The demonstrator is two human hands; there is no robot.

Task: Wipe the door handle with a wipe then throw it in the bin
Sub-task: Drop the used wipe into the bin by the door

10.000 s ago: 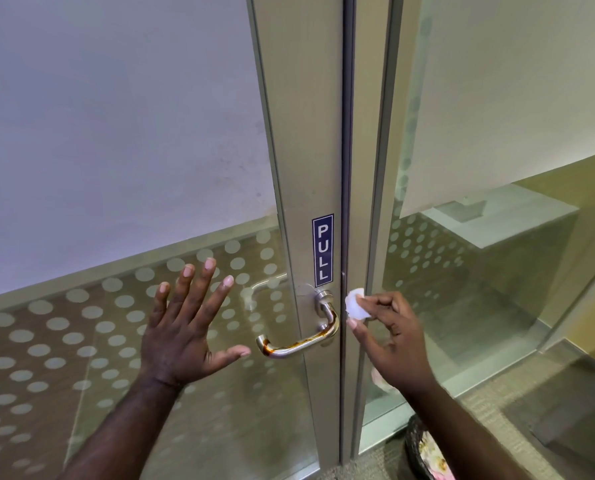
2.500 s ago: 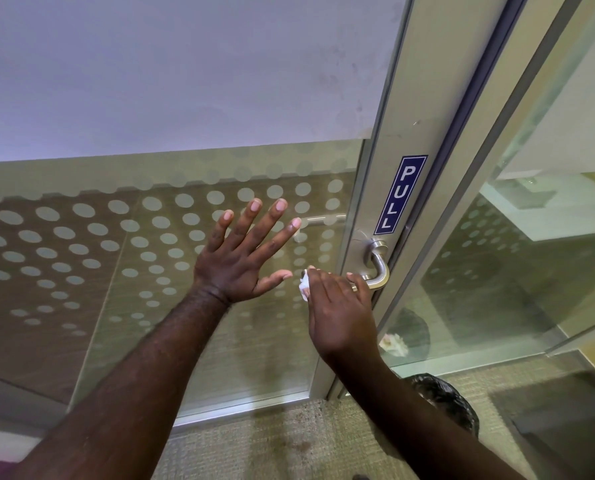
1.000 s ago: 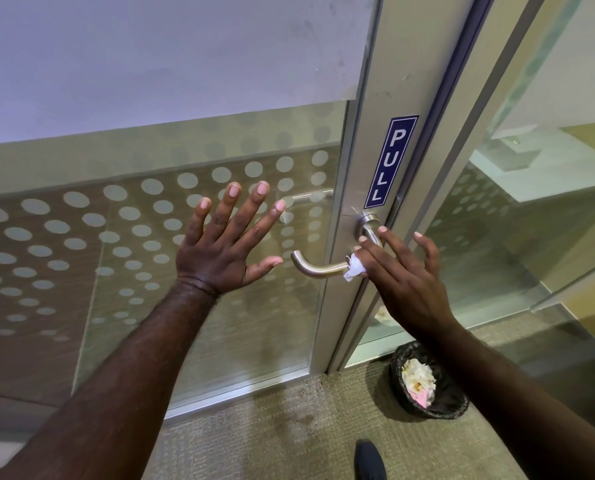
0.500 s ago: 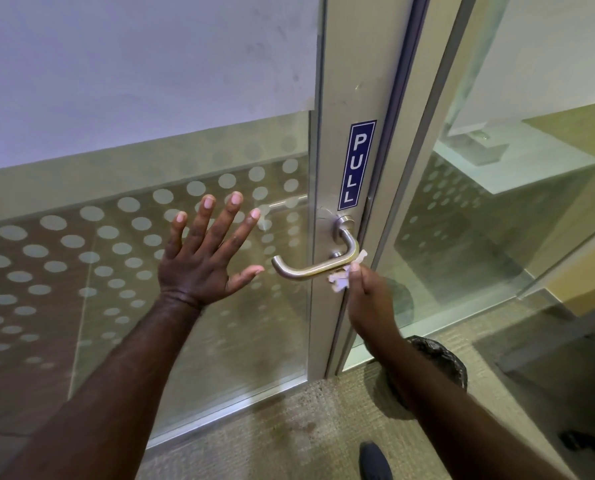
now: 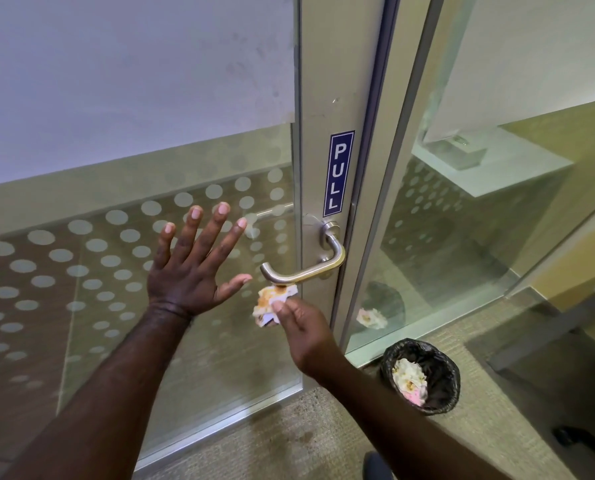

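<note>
A silver lever door handle (image 5: 306,270) juts from the metal door frame below a blue PULL sticker (image 5: 337,173). My right hand (image 5: 303,327) pinches a crumpled white wipe (image 5: 272,303) with orange-brown stains, held just under the lever's free end. My left hand (image 5: 192,268) is spread flat, fingers apart, against the dotted glass left of the handle. A small black-lined bin (image 5: 422,375) sits on the carpet at the lower right, with used wipes inside.
The glass door (image 5: 133,237) has a frosted upper part and a dotted band. A fixed glass panel (image 5: 462,237) stands to the right, reflecting the bin. A dark shoe tip (image 5: 375,465) shows at the bottom edge.
My right hand has slid left along the underside of the lever, from its bend toward its free end. The wipe now shows orange-brown stains. My left hand stays on the glass.
</note>
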